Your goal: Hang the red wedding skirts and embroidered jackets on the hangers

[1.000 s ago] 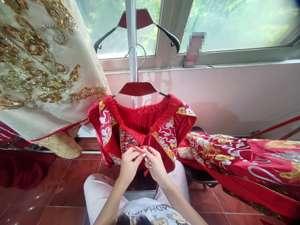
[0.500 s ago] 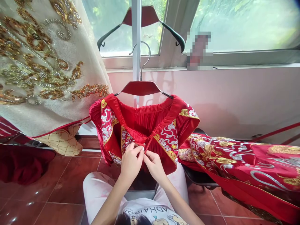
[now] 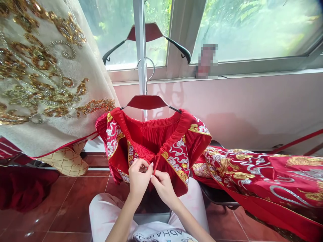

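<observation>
Your red garment (image 3: 156, 137) is already on the hanger (image 3: 147, 102). Your right hand (image 3: 164, 189) pinches the neck cord (image 3: 156, 163) between its fingers; your left hand (image 3: 138, 183) curls beside it (grip hidden, can't tell). No finished knot visible; cord work looks unfinished.

So I'm facing windows (image 3: 264, 32) across the top of the frame, glass kinda hazy with bright green leafy stuff behind it, all in chunky grey framing (image 3: 183, 32). Under them there's a pale pink wall (image 3: 252, 107), with soft curly shadows near the middle. A white pole (image 3: 139, 23) comes down from the top edge, a bit left of center. My floor (image 3: 68, 208) is shiny dark red tile, pale grout lines, little glare spots lower left. Oh, and a black seat (image 3: 217, 195) sits right of center.
</observation>
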### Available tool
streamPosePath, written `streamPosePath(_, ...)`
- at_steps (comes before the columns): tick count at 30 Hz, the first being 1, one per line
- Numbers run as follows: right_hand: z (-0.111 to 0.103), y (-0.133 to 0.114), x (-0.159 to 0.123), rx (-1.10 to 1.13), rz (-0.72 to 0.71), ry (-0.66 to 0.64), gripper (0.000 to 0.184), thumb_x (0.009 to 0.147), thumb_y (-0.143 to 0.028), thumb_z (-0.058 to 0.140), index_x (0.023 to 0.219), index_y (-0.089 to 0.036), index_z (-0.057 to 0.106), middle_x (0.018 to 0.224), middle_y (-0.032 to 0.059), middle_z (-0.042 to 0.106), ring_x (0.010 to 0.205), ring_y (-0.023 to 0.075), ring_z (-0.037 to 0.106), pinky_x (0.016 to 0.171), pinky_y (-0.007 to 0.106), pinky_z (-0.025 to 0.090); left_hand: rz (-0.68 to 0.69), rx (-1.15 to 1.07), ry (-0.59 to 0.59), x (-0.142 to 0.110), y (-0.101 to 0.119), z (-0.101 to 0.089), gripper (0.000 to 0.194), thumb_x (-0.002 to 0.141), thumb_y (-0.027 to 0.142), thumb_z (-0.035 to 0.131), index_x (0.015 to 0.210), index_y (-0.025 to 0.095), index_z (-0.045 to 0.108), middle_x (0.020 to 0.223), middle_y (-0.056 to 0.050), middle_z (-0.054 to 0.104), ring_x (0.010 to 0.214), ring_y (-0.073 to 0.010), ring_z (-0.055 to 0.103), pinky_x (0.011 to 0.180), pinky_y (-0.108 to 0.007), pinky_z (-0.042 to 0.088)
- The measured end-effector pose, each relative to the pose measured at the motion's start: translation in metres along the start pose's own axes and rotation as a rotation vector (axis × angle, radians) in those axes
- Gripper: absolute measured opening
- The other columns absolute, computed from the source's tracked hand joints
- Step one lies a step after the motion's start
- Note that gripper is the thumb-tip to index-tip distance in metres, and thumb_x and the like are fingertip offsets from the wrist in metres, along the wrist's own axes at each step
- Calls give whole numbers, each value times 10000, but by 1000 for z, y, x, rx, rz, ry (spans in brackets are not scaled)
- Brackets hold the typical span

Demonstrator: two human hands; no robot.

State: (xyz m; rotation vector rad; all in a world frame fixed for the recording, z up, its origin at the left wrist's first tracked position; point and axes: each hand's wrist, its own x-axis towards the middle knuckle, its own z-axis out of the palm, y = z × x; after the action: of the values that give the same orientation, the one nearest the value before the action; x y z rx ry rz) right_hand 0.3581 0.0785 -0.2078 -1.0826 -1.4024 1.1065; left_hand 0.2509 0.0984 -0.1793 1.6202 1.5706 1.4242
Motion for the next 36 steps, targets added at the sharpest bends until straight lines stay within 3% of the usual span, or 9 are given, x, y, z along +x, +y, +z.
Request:
streamPosePath(3, 5, 4, 1, 47, 20, 5, 353, 827, -387, 460, 556, -186, 355, 534, -42, 298, 516, 73, 246, 491, 235, 196, -176, -203, 19, -1, -2, 4, 194, 692, 145, 634, 797, 207, 484, 719, 37, 580, 621, -118, 591, 616, -237, 490)
streamPosePath(6, 8, 4, 2, 96, 54, 39, 376, 812, -424, 472, 543, -192, 350, 525, -44, 286, 513, 73, 225, 485, 242, 179, -356, -443, -69, -2, -3, 7, 265, 690, 157, 651, 912, 191, 510, 786, 2, 652, 664, -135, 640, 676, -267, 525)
streamPosePath(10, 7, 0, 4, 221, 127, 94, 367, 789, -437, 491, 543, -197, 364, 526, -47, 298, 508, 73, 228, 478, 240, 181, -486, -656, -189, -5, -6, 7, 281, 660, 296, 774, 789, 147, 574, 674, -9, 644, 614, -135, 627, 640, -265, 535)
streamPosePath(16, 2, -2, 7, 428, 319, 95, 371, 718, -470, 547, 531, -210, 359, 476, -86, 257, 433, 43, 167, 430, 227, 124, -658, -876, -178, -15, -23, 0, 345, 573, 342, 865, 704, 122, 634, 690, -9, 639, 656, -107, 619, 608, -205, 521)
streamPosePath(21, 5, -4, 8, 425, 333, 53, 361, 682, -444, 563, 492, -200, 376, 454, -84, 269, 417, 31, 160, 416, 220, 92, -663, -1225, -112, -20, -19, -11, 334, 547, 350, 879, 734, 155, 683, 786, -18, 662, 825, -152, 642, 788, -290, 543)
streamPosePath(25, -1, -5, 11, 423, 354, 74, 363, 667, -436, 578, 490, -200, 367, 448, -89, 260, 415, 29, 165, 417, 215, 97, -585, -1396, 49, -15, -10, -36, 455, 507, 440, 880, 529, 160, 521, 747, 14, 595, 817, -152, 631, 802, -331, 557)
streamPosePath(30, -21, -4, 16, 359, 283, 122, 409, 699, -480, 584, 508, -202, 353, 469, -81, 271, 427, 34, 169, 418, 217, 101, -281, -1310, 153, -8, -19, -83, 576, 683, 470, 763, 422, 145, 365, 565, 43, 461, 419, -19, 401, 484, -192, 478)
streamPosePath(33, -26, -6, 16, 262, 208, 90, 432, 736, -503, 566, 512, -205, 347, 485, -64, 285, 445, 49, 195, 415, 221, 119, -58, -1072, -156, -5, -27, -106, 629, 762, 729, 511, 441, 188, 525, 522, 2, 471, 340, -47, 351, 345, -223, 370)
streamPosePath(36, -23, -8, 13, 158, 150, -12, 448, 781, -511, 536, 519, -201, 347, 494, -48, 298, 472, 64, 231, 434, 226, 162, -29, -568, -499, -3, -28, -106, 796, 725, 866, 306, 685, 193, 729, 710, -119, 655, 583, -205, 614, 528, -336, 522)
